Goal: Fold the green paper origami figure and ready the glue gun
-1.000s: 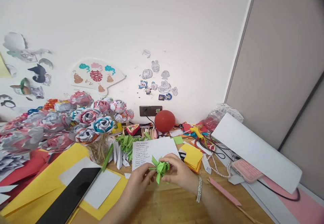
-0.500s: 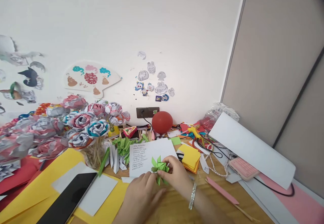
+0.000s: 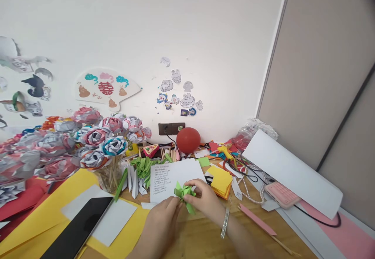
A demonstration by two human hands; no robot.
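Note:
A green folded-paper piece [image 3: 185, 192] with several pointed petals is held up between both hands, above the front of the wooden table. My left hand [image 3: 163, 220] pinches its lower left side, fingers closed and partly hidden behind one another. From the right, my right hand [image 3: 202, 197] grips the piece between thumb and fingers; a sparkling bracelet [image 3: 225, 223] circles that wrist. Just behind the hands lies a white sheet with handwriting [image 3: 175, 175]. More green folded pieces [image 3: 143, 170] are heaped to the left of the sheet.
A dark phone [image 3: 79, 227] lies on yellow paper [image 3: 123, 235] at left, below a bunch of paper roses [image 3: 96, 138]. At right are yellow paper squares [image 3: 218, 181], a bead string [image 3: 249, 194], a yellow glue gun [image 3: 225, 152] and a pink power bank [image 3: 283, 194]. A red balloon [image 3: 188, 140] sits behind.
The green folded piece has turned in my fingers, with its petals pointing differently. My left fingers have curled closer together beneath it. The view has shifted slightly.

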